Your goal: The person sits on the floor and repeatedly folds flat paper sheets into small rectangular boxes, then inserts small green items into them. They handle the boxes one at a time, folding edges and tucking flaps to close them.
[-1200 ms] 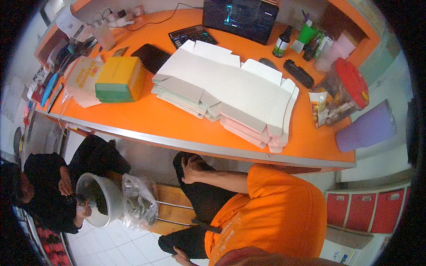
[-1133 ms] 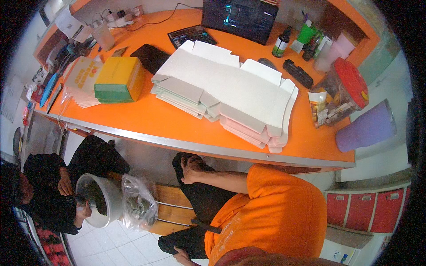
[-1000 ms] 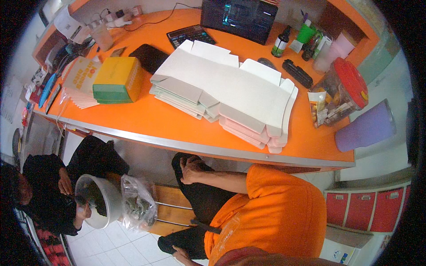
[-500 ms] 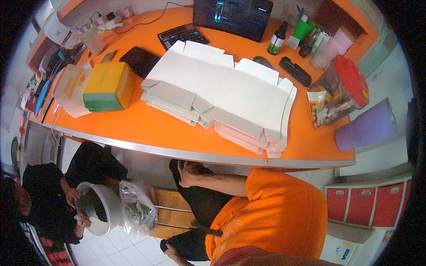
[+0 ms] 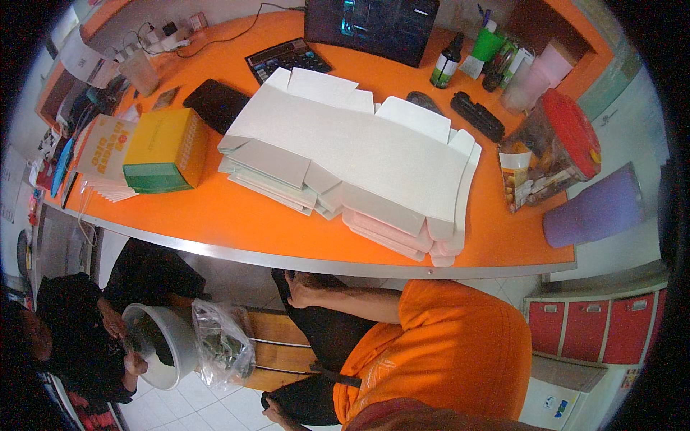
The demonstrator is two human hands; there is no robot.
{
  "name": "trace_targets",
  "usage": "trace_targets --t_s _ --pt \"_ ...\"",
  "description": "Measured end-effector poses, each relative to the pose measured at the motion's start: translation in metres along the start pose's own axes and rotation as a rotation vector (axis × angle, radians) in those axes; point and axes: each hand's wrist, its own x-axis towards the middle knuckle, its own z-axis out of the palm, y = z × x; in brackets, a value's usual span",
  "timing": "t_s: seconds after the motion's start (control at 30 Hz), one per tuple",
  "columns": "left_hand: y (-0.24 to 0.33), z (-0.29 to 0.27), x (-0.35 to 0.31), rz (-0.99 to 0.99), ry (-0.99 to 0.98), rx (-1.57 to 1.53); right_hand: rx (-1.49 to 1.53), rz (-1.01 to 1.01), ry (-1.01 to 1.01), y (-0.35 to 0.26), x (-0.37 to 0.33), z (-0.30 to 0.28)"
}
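Observation:
My right hand (image 5: 305, 290) rests on my knee at the desk side, its fingers laid over the dark trouser leg (image 5: 327, 323). Lower down, my left hand (image 5: 274, 409) lies against my other knee, partly cut off from sight by the leg. Neither hand shows anything held. Above my right hand runs the metal-trimmed front edge of the orange desk (image 5: 280, 233). A stack of flat, unfolded white cartons (image 5: 352, 147) lies on that desk. Near my knees is a wooden bench (image 5: 282, 348), bearing a clear plastic bag (image 5: 221, 345) with dark green contents.
At left, a co-worker in black has both hands (image 5: 134, 363) at a whitish bucket (image 5: 183, 348). The desk holds a yellow-green box (image 5: 165, 151), calculator (image 5: 287, 59), monitor (image 5: 370, 27), dark bottle (image 5: 447, 63), red-lidded jar (image 5: 550, 154) and purple tumbler (image 5: 594, 206). Red cabinets (image 5: 589, 330) stand at right.
The view has shifted slightly, so the left part of the desk appears lower. My hands stay on my knees. The co-worker's hands stay at the bucket.

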Motion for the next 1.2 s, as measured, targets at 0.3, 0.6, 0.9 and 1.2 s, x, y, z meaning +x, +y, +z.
trace_targets --t_s 0.3,0.6,0.9,1.2 --pt "-0.073 0.005 0.002 0.147 -0.034 -0.010 -0.193 -0.094 -0.080 -0.010 0.004 0.010" --pt "-0.085 0.009 -0.032 0.200 -0.102 -0.121 0.068 -0.063 -0.006 0.004 -0.010 -0.003" --pt "-0.054 -0.009 -0.085 0.259 -0.075 0.029 0.083 0.002 0.030 0.009 -0.046 -0.041" --pt "-0.007 -0.068 -0.162 0.240 -0.161 0.306 0.011 -0.055 0.010 0.006 -0.025 -0.016"
